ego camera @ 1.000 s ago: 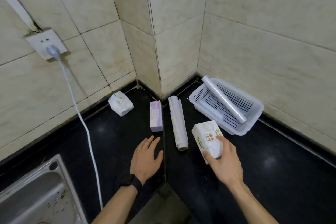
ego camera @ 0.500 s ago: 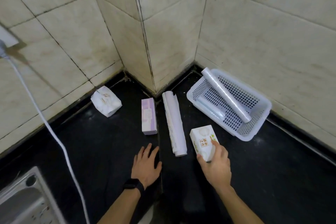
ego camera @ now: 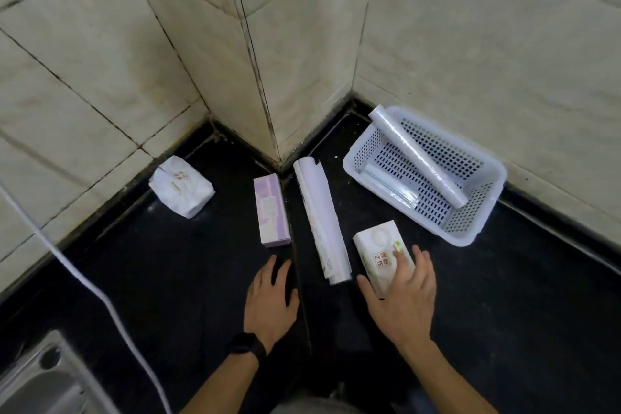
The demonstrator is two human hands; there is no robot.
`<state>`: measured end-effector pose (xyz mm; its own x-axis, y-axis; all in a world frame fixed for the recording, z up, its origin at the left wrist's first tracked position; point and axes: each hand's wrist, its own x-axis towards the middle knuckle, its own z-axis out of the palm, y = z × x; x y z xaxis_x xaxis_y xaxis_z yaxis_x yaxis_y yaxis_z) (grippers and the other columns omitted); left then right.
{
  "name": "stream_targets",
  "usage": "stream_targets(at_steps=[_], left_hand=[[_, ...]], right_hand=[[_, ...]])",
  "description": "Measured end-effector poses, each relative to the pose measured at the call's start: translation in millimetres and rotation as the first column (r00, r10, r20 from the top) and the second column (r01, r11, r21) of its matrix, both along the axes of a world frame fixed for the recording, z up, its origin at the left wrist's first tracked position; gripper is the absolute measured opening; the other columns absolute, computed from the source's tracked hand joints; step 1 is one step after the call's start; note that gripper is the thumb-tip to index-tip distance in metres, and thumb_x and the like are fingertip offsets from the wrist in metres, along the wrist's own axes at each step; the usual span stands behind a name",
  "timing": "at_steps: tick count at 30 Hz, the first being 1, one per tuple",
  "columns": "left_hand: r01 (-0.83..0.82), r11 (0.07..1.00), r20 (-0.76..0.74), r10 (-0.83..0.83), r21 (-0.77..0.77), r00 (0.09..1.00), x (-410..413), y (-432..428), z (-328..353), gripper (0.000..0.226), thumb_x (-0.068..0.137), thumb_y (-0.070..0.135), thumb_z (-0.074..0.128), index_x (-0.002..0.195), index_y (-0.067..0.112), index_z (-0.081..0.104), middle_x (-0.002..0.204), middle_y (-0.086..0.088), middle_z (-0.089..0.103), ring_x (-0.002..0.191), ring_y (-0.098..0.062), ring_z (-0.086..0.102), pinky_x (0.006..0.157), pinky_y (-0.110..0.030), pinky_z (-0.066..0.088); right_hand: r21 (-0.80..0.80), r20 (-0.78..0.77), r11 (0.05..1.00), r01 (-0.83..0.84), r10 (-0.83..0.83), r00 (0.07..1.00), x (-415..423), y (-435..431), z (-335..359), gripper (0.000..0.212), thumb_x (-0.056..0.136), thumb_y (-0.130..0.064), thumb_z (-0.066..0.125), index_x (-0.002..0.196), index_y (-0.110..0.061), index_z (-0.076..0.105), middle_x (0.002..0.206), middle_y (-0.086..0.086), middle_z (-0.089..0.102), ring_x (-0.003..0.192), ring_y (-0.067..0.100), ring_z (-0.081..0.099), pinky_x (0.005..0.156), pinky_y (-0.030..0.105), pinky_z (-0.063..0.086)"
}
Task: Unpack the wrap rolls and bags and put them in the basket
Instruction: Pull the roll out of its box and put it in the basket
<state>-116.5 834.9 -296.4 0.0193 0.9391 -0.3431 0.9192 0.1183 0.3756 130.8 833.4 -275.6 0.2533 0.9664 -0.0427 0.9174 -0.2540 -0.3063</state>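
A white perforated basket [ego camera: 470,239] sits on the black counter by the right wall. A clear wrap roll [ego camera: 416,158] leans across it, and a second flatter wrapped roll [ego camera: 389,185] lies on its floor. My right hand [ego camera: 403,299] grips the near end of a white box with green print [ego camera: 379,245], which lies on the counter just in front of the basket. Left of it lie a long white paper-wrapped roll [ego camera: 321,222], a purple box [ego camera: 270,210] and a white soft packet [ego camera: 181,186]. My left hand [ego camera: 270,302] rests flat on the counter, holding nothing.
Tiled walls form a jutting corner [ego camera: 268,111] right behind the items. A white cable [ego camera: 100,296] runs diagonally across the counter at the left. A steel sink [ego camera: 33,380] shows at the bottom left corner.
My right hand has lowered the white box onto the counter and its fingers have spread over it. The view has tilted down and to the right; the left hand has stayed on the counter.
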Motion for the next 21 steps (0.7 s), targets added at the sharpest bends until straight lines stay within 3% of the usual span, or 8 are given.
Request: stream_targets(at_steps=[2,5,9,13,17,21], left_hand=[[-0.003,0.978,0.037,-0.005,0.207,0.999,-4.6,13.1,9.5,0.062,0.09,0.029,0.061,0.148,0.019,0.04,0.157,-0.008,0.031,0.138,-0.026,0.039,0.114,-0.044,0.036],[0.012,0.936,0.021,-0.021,0.352,1.0,-8.4,43.3,22.1,0.068,0.089,0.03,0.063,0.151,0.018,0.036,0.16,-0.008,0.028,0.145,-0.026,0.031,0.117,-0.049,0.03],[0.036,0.984,-0.06,-0.026,0.173,0.998,-12.4,81.4,25.2,0.073,0.096,0.047,0.044,0.158,0.023,0.013,0.166,0.002,0.003,0.153,-0.021,0.002,0.122,-0.047,0.009],[0.075,0.997,-0.108,-0.074,0.004,0.991,-13.7,90.0,13.8,0.07,0.098,0.053,0.034,0.158,0.028,0.006,0.166,0.006,-0.003,0.152,-0.019,-0.008,0.121,-0.054,0.007],[0.031,0.999,-0.067,-0.032,-0.017,0.997,-11.4,95.9,19.8,0.067,0.097,0.056,0.034,0.156,0.029,0.017,0.166,0.005,0.007,0.153,-0.019,-0.001,0.12,-0.057,0.008],[-0.072,0.997,0.087,0.069,0.021,0.994,-4.3,107.3,42.7,0.071,0.094,0.061,0.043,0.154,0.025,0.029,0.163,-0.001,0.023,0.15,-0.02,0.015,0.122,-0.047,0.015]], right_hand=[[0.122,-0.113,0.988,-0.09,0.104,0.988,-19.0,8.0,8.4,0.073,0.084,-0.065,0.057,0.134,-0.014,0.044,0.14,0.009,0.047,0.135,0.028,0.041,0.109,0.046,0.043],[0.032,-0.367,0.993,-0.113,0.116,0.923,-54.5,27.5,18.7,0.07,0.085,-0.064,0.056,0.139,-0.024,0.037,0.133,-0.002,0.051,0.121,0.018,0.051,0.094,0.031,0.049],[-0.228,-0.275,0.963,-0.145,0.08,0.958,-85.1,59.1,9.1,0.098,0.085,-0.062,0.06,0.154,-0.009,0.016,0.154,0.016,0.034,0.137,0.035,0.04,0.109,0.043,0.037],[-0.431,-0.187,0.896,-0.102,0.021,0.982,-97.4,71.9,-4.1,0.099,0.091,-0.05,0.06,0.157,-0.006,0.001,0.148,0.021,0.038,0.133,0.038,0.043,0.1,0.045,0.046],[-0.435,-0.17,0.895,-0.103,0.031,0.985,-92.8,73.7,-11.2,0.075,0.094,-0.036,0.059,0.15,-0.006,0.021,0.139,0.019,0.047,0.123,0.038,0.052,0.096,0.043,0.047],[-0.391,-0.392,0.91,-0.14,-0.027,0.92,-69.4,66.6,5.4,0.063,0.091,-0.036,0.064,0.143,-0.012,0.038,0.129,0.007,0.056,0.11,0.023,0.06,0.087,0.031,0.052]])
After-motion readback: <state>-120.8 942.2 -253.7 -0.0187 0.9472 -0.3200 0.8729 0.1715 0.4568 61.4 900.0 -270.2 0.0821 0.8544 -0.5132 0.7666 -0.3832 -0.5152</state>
